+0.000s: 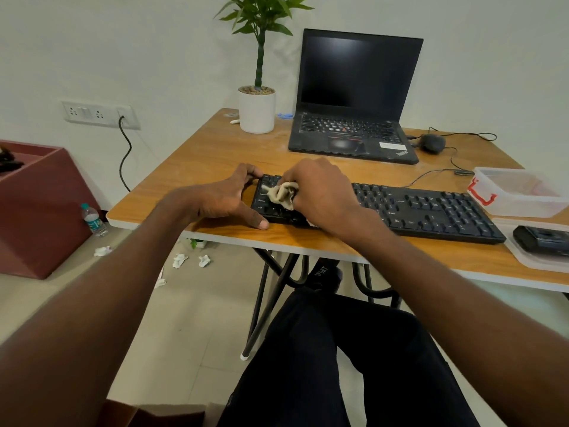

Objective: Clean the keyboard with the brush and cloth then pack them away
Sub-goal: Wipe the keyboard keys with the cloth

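A black keyboard (pixel 431 211) lies across the front of the wooden table (pixel 215 149). My right hand (pixel 323 192) grips a crumpled beige cloth (pixel 281 194) and presses it onto the keys at the keyboard's left end. My left hand (pixel 229 197) clasps the keyboard's left edge, fingers curled over its far corner and thumb against its front edge. No brush is visible.
An open black laptop (pixel 354 97) and a potted plant (pixel 257 109) stand at the back. A mouse (pixel 432 143) with its cable lies to the right. A clear plastic box (pixel 520 192) and a lid holding a black object (pixel 542 238) sit at the right edge. Crumpled tissues and a bottle (pixel 94 220) lie on the floor.
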The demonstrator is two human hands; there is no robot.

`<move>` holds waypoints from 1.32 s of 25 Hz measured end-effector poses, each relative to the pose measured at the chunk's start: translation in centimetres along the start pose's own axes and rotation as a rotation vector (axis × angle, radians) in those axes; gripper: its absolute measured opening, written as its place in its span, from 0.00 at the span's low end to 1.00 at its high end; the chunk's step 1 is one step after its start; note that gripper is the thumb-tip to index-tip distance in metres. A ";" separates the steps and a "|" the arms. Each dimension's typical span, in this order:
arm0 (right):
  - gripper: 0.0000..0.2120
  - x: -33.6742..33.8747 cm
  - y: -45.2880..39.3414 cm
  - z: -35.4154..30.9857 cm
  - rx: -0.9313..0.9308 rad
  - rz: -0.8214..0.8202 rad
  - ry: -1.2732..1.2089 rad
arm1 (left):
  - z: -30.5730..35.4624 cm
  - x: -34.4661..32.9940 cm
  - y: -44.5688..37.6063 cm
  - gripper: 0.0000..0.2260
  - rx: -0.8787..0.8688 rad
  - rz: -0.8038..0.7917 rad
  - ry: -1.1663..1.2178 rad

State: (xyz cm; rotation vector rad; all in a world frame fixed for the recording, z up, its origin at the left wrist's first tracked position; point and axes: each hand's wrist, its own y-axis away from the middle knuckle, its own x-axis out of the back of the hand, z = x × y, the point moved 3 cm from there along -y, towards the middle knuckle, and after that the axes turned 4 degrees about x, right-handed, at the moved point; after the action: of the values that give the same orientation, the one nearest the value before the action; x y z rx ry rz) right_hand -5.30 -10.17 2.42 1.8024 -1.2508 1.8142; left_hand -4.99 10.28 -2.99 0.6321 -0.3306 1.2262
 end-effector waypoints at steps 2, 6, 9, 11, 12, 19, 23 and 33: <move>0.14 -0.4 0.3 -0.6 0.039 -0.057 -0.028 | -0.1 0.1 0.0 0.50 0.002 0.000 0.004; 0.11 2.0 0.4 2.9 -0.024 -0.163 -0.089 | -0.1 0.0 0.1 0.53 -0.006 -0.010 0.004; 0.14 2.6 1.0 4.3 -0.055 -0.170 -0.067 | 0.2 0.0 0.1 0.52 -0.009 -0.008 0.007; 0.15 3.1 2.0 5.8 -0.116 -0.219 -0.088 | 0.2 0.0 0.2 0.52 -0.010 -0.006 0.004; 0.15 3.6 2.4 6.8 -0.165 -0.230 -0.079 | 0.0 0.1 0.2 0.53 -0.007 -0.004 0.005; 0.12 3.1 3.5 7.0 -0.206 -0.014 -0.250 | 2.2 -0.1 0.6 0.59 0.004 0.047 -0.062; 0.12 3.9 4.0 6.5 -0.303 0.079 -0.667 | 7.4 -0.9 1.2 0.50 -0.236 0.262 -0.071; 0.25 5.0 4.7 8.2 -0.535 -0.176 -1.114 | 10.4 -4.5 0.4 0.07 -0.328 0.131 0.135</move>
State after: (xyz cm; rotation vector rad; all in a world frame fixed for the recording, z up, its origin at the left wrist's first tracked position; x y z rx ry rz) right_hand -4.19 -20.66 3.98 2.4699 -1.5822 0.1889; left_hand -5.81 0.50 2.79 0.2468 -0.4541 1.2968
